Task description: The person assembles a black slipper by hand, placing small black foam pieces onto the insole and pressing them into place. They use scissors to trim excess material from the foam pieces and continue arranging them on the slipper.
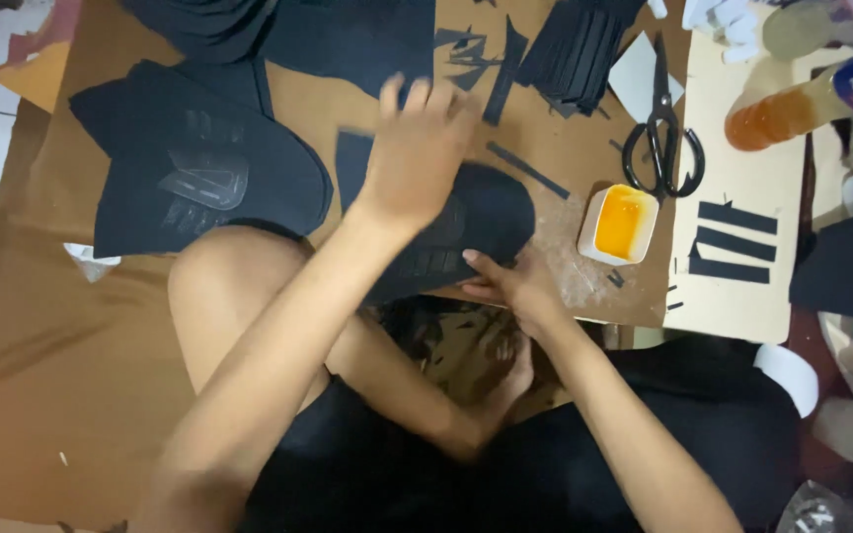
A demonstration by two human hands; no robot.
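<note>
Bare forearms cross low in view. One black, matte, rounded shoe-upper piece (486, 212) is pinned on the brown board (101, 59), just left of the square white dish of orange glue (620, 223). Left hand (417, 148) is spread flat on it, unclenched; right hand (510, 286) pinches its near edge. One pair of black scissors (663, 138) lies above the dish; three black strips (733, 242) lie right of it.

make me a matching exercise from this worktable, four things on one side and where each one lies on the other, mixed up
Things:
1. scissors
2. small white dish of orange liquid
3. three black strips
4. left hand

Places:
A. on the pale board at the right
B. pressed on the black shoe piece at the centre
C. just below the scissors, on the brown board
D. top right, handles toward the person

Pairs: 1-D, 2-C, 3-A, 4-B
</note>
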